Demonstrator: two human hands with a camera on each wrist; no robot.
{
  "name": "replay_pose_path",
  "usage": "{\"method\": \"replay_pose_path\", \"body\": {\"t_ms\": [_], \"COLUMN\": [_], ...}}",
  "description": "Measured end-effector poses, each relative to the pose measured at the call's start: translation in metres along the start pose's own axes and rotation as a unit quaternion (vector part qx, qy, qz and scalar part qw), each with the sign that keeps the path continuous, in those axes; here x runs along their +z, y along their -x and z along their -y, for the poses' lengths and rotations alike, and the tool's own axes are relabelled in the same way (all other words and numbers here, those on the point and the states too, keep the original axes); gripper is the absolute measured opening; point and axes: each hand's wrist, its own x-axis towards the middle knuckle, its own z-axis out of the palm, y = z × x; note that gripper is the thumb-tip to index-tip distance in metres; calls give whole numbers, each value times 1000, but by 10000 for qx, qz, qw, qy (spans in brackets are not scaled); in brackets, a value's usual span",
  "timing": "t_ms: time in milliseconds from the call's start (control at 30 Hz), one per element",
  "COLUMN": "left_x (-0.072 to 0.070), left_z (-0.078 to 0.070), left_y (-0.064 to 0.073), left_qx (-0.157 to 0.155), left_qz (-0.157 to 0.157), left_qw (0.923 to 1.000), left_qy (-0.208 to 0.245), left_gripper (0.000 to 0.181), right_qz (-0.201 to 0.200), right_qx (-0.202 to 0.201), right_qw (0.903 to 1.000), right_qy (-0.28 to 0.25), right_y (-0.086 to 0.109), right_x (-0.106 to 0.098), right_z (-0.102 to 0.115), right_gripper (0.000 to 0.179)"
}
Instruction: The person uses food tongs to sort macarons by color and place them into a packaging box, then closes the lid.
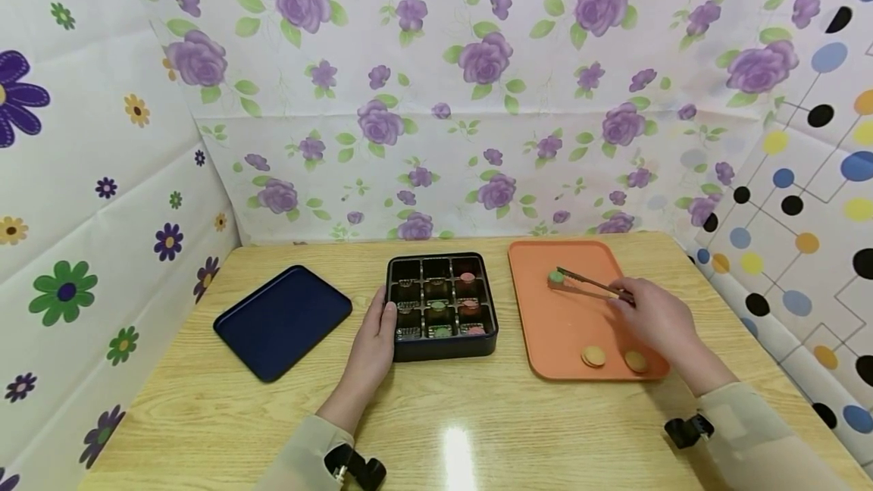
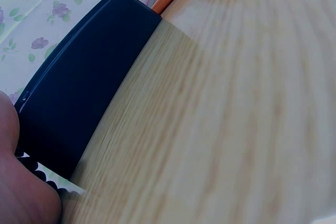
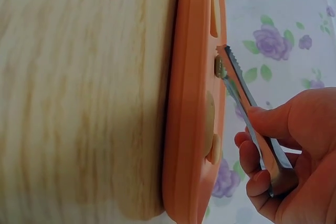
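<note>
My left hand [image 1: 377, 328] rests against the left side of a black box [image 1: 443, 348] divided into compartments, fingers straight along its wall. Pink macarons [image 1: 467, 278] sit in the box's right column, and green macarons [image 1: 439, 306] in the middle and near cells of its middle column. Over the orange tray [image 1: 559, 332], my right hand [image 1: 655, 317] grips metal tongs [image 1: 593, 283]. Between the tongs' tips is a green macaron [image 1: 555, 277]; whether it touches the tray I cannot tell. In the right wrist view, thumb and fingers wrap the tongs [image 3: 265, 145].
Two tan macarons, one [image 1: 593, 356] left of the other [image 1: 636, 361], lie near the tray's front edge. A dark blue lid-like tray [image 1: 283, 320] lies left of the box on the wooden table [image 1: 409, 415]. Flowered sheets [image 1: 436, 97] stand behind and at the side.
</note>
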Motion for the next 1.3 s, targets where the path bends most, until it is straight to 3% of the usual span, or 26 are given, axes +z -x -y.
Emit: {"method": "replay_pose_path", "body": {"t_ms": [333, 1300], "left_x": [0, 0], "left_z": [1, -1], "left_y": [-1, 0], "left_qx": [-2, 21], "left_qz": [15, -1], "left_qw": [10000, 10000], "left_qy": [16, -36], "left_gripper": [70, 71], "right_qz": [-73, -308], "right_qx": [-1, -96], "right_qw": [10000, 9994], "right_qy": [26, 96], "right_y": [0, 0], "right_x": [2, -1], "right_z": [-1, 5], "right_gripper": [22, 25]}}
